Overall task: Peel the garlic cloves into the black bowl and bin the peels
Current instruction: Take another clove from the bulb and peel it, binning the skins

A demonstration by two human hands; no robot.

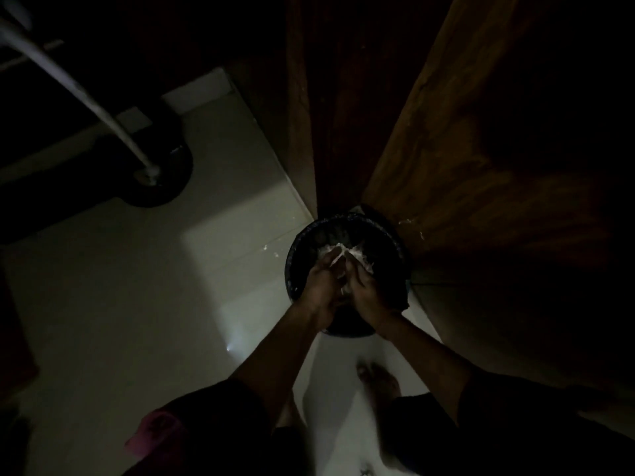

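Note:
A round black bin (pixel 294 245) lined with a dark bag stands on the floor against the wooden panels. My left hand (pixel 321 281) and my right hand (pixel 369 286) are held together right over its opening, palms facing each other and fingers stretched forward. White garlic peels (pixel 328 250) show at my fingertips, above the inside of the bin. The dim light hides whether the peels are pressed between my fingers or lie in the bin. No black bowl and no garlic cloves are in view.
Dark wooden panels (pixel 446 149) rise behind and to the right of the bin. A black round stand base (pixel 161 187) with a white pole stands at the left. Stray peel bits (pixel 266 248) lie on the pale tiled floor. My bare foot (pixel 376 374) is below the bin.

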